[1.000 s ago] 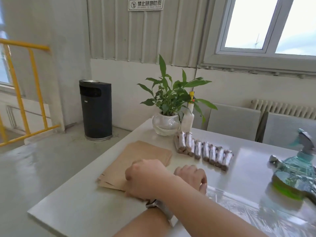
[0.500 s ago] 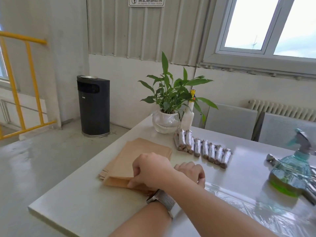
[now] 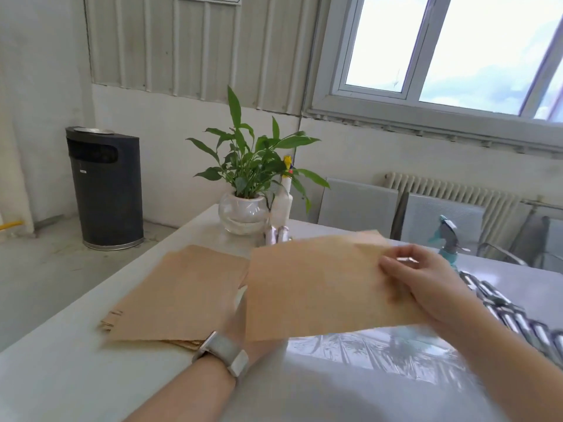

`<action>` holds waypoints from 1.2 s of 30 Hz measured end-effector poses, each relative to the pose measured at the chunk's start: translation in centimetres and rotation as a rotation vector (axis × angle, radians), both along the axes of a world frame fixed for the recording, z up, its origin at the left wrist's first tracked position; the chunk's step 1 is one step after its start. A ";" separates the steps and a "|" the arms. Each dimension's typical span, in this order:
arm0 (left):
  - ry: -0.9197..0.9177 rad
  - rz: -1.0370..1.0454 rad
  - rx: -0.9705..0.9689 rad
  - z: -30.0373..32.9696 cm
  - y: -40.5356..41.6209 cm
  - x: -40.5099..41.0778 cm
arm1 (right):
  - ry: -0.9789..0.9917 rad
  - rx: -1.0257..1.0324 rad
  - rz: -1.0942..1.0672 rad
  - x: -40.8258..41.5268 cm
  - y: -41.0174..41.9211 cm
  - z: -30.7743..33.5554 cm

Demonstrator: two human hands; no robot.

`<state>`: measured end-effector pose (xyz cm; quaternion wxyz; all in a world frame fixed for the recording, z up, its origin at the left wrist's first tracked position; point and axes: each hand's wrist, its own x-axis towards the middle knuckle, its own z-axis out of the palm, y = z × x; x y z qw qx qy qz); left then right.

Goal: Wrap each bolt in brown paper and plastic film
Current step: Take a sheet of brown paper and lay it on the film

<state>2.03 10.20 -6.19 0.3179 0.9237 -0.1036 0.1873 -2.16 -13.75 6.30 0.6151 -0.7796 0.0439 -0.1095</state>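
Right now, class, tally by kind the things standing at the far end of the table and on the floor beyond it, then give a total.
Potted plant: 1
White bottle: 1
Teal spray bottle: 1
Black bin on the floor: 1
Total: 4

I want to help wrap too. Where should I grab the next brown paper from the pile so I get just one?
Probably at the near left corner of the paper stack, coming from the table's edge. The sheet edges there are fanned out and stepped, so one fingertip can lift just the top sheet. The middle lies flat, giving nothing to pinch.
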 end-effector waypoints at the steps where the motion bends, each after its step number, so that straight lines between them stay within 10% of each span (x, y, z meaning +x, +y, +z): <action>1: -0.015 -0.022 -0.025 0.1 -0.2 0.1 | 0.051 -0.021 -0.053 -0.5 -1.7 -1.1; 25: 0.058 -0.492 0.177 0.3 -1.9 -0.5 | 0.146 -1.149 -0.045 -2.8 -7.7 -7.5; 30: 0.093 -0.495 0.159 0.3 -1.9 -0.4 | 0.045 -1.017 -0.358 -1.3 -15.7 -1.4; 36: 0.115 -0.501 0.156 0.3 -2.0 -0.1 | 0.603 -0.905 -0.628 -1.4 -30.0 -1.5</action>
